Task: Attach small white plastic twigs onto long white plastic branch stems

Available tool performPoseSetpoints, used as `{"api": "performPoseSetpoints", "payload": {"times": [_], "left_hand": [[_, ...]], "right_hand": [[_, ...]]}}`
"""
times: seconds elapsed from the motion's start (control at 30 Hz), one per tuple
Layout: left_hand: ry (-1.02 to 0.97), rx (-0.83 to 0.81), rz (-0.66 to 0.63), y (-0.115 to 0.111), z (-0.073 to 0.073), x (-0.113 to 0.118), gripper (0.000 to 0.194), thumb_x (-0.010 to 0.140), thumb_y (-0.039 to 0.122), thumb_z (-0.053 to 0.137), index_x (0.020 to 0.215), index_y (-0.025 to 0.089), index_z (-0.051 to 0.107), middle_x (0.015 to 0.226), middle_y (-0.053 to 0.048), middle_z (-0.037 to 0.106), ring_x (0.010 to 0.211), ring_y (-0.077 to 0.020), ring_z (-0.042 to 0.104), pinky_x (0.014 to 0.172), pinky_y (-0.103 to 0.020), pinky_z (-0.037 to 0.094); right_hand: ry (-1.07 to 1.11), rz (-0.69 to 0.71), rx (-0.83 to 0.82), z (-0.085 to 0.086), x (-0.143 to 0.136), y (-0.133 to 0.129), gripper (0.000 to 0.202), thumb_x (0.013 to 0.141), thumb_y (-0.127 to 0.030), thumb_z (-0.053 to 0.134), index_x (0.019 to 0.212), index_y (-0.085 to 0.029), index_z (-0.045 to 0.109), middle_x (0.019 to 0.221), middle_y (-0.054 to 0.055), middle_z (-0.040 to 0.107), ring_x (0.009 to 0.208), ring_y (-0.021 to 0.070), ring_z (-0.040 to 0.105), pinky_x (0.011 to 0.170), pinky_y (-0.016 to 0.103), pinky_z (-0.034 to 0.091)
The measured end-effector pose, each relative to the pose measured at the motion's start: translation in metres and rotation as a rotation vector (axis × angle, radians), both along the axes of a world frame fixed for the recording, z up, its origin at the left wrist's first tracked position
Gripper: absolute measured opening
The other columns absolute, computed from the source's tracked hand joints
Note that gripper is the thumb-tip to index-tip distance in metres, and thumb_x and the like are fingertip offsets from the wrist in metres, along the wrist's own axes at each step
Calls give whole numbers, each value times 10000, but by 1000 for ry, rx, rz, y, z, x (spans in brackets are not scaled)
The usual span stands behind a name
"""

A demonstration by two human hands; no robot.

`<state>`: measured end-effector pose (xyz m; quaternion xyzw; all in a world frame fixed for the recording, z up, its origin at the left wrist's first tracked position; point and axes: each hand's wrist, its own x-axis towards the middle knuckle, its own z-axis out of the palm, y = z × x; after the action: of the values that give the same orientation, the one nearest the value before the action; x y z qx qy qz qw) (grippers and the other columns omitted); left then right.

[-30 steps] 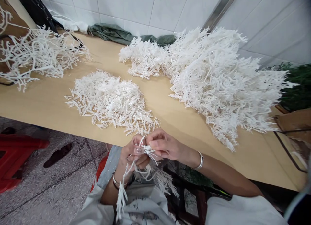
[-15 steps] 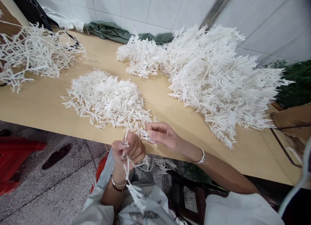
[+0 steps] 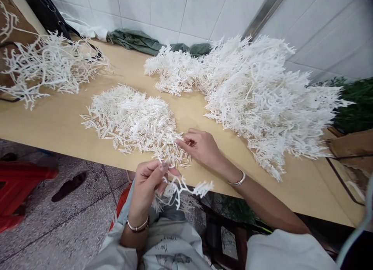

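Here we are at the near edge of the table (image 3: pixel 189 114), and our left hand (image 3: pixel 145 180) is gripping a white branching stem (image 3: pixel 181 189) between thumb and fingers, its feathery end out to the right, below that edge in our view. Over the tabletop goes our right hand (image 3: pixel 204 147), fingers curled, thumb tip at the right-hand fringe of the small white pile (image 3: pixel 131 116); whether it has closed on a piece, we can't tell. That pile lies inward from the near edge, left of our right hand. Up towards the far edge and across to the right, we've got the big white heap (image 3: pixel 259 95), all frilly tips. Over by the far left corner sits a tangle of barer white stems (image 3: pixel 55 63), and along the far edge runs what looks like crumpled green cloth (image 3: pixel 134 40).
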<state>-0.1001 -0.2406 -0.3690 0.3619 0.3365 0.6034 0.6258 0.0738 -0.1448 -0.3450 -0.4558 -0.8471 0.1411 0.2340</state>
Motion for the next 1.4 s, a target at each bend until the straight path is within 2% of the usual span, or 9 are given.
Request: {"api": "performPoseSetpoints", "payload": {"times": [0.17,0.27,0.4,0.5,0.87,1.07,1.2,1.3,1.4], "left_hand": [[131,1,86,2,0,-2,282,872,379,580,780,160,731,685,-40,689,369,-21,357,355,-175,249],[176,22,91,0,1,-3,285,898,362,548,830,165,742,548,-2,600,385,-26,368,377,-170,252],[215,52,109,-3,5,-3,276,918,345,522,936,179,742,445,41,465,403,-35,391,408,-166,266],[221,73,141,-4,8,-3,265,918,338,527,1010,187,725,460,48,467,402,-33,391,417,-165,279],[233,73,192,-8,9,-1,283,893,364,550,1024,177,718,446,47,467,374,-58,393,393,-197,257],[255,133,254,-8,8,-2,278,890,345,550,1061,196,712,470,38,495,387,-72,383,417,-209,298],[370,341,281,-3,12,-5,305,851,448,568,824,203,749,668,-33,601,650,-151,529,649,-261,432],[466,386,164,3,15,-10,320,775,500,641,766,187,709,844,-72,603,898,-225,541,837,-316,417],[414,353,-41,8,13,-13,353,734,525,668,740,175,630,899,-85,594,909,-240,538,825,-330,421]], "right_hand": [[-10,-90,134,9,0,-4,378,851,-532,560,822,-160,617,823,36,539,538,88,405,560,253,302],[149,-29,122,15,-1,-8,344,839,-493,600,928,-161,619,867,46,551,579,97,432,559,244,326],[405,287,-232,20,0,-15,328,900,-443,528,862,-136,638,713,10,550,550,81,408,507,223,304],[407,533,-499,22,0,-21,348,901,-438,524,834,-123,655,645,-5,554,541,71,413,494,211,294],[427,862,-663,34,9,-15,316,786,-425,673,698,-126,618,604,-16,522,537,66,419,523,208,335],[378,883,-674,31,15,-7,259,874,-321,588,698,-131,594,605,-14,532,551,66,460,556,204,370],[455,842,-682,27,14,-9,235,917,-317,534,811,-128,626,685,21,602,626,92,543,613,223,420],[454,826,-672,26,10,-13,221,924,-313,521,871,-133,636,730,29,620,663,102,550,644,232,427],[455,752,-631,26,4,-21,242,924,-328,517,846,-133,637,701,12,602,626,91,515,599,215,391]]}}
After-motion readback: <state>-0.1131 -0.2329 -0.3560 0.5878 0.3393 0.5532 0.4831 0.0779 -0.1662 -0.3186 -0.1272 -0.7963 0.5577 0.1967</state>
